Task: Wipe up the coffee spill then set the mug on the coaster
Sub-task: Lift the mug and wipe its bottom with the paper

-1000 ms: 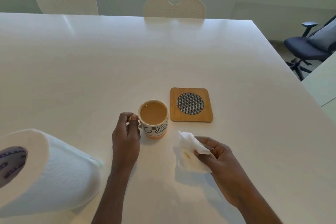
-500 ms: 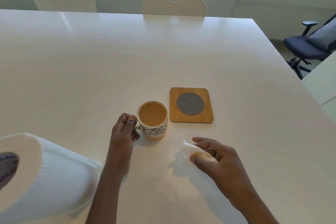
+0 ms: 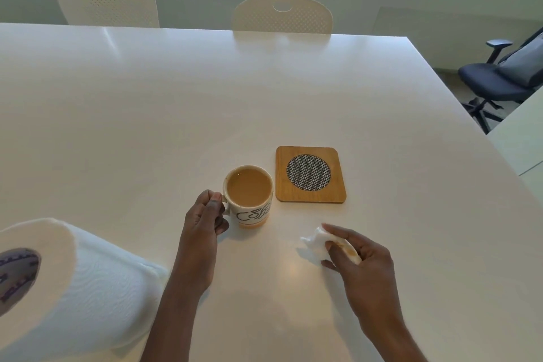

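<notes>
A white mug full of milky coffee, lettered "Coffee", stands on the white table. My left hand grips its handle on the left side. Just right of the mug lies a square wooden coaster with a round woven centre, nothing on it. My right hand holds a crumpled white paper towel with a brown coffee stain, just above the table, below and right of the mug. No spill shows on the table surface.
A big roll of paper towel lies on its side at the near left. Two cream chairs stand at the table's far edge, and a dark office chair is off the right edge beside a second table.
My right hand has crumpled the paper towel into a wad and shifted it right, away from the mug. My left hand has stayed on the mug handle.
</notes>
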`<action>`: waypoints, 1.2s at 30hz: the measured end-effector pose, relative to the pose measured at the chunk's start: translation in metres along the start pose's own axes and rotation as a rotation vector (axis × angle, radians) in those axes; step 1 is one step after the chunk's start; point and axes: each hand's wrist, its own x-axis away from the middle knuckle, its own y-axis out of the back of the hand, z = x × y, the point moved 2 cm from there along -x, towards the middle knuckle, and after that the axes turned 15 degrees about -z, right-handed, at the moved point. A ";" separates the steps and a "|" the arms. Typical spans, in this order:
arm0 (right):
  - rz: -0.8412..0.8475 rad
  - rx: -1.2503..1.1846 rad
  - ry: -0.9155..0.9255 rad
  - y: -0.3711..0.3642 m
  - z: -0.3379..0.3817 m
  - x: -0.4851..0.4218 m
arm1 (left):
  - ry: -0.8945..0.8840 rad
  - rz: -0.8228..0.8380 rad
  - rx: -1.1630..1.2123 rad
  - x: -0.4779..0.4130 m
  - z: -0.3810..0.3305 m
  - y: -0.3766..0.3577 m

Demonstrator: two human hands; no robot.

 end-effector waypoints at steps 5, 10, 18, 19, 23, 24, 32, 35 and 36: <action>-0.182 0.401 0.632 -0.008 0.008 0.004 | -0.012 -0.064 0.006 0.002 -0.019 -0.002; 0.013 0.870 0.797 -0.030 -0.015 0.023 | -0.037 -0.116 0.054 0.000 -0.047 -0.007; 0.405 0.967 0.654 -0.072 -0.022 0.050 | -0.069 -0.171 0.115 -0.005 -0.081 -0.009; 0.421 0.977 0.661 -0.079 -0.019 0.048 | -0.071 -0.174 0.117 -0.005 -0.084 -0.009; 0.415 0.956 0.662 -0.103 -0.010 0.038 | -0.081 -0.180 0.128 -0.004 -0.092 -0.009; 0.413 0.949 0.652 -0.108 -0.010 0.036 | -0.085 -0.181 0.127 -0.004 -0.094 -0.009; 0.413 0.885 0.665 -0.140 -0.008 0.028 | -0.100 -0.176 0.135 -0.003 -0.103 -0.007; 0.467 0.850 0.696 -0.144 -0.008 0.023 | -0.094 -0.189 0.143 -0.003 -0.105 -0.006; 0.485 0.831 0.716 -0.144 -0.008 0.021 | -0.093 -0.190 0.148 -0.003 -0.105 -0.006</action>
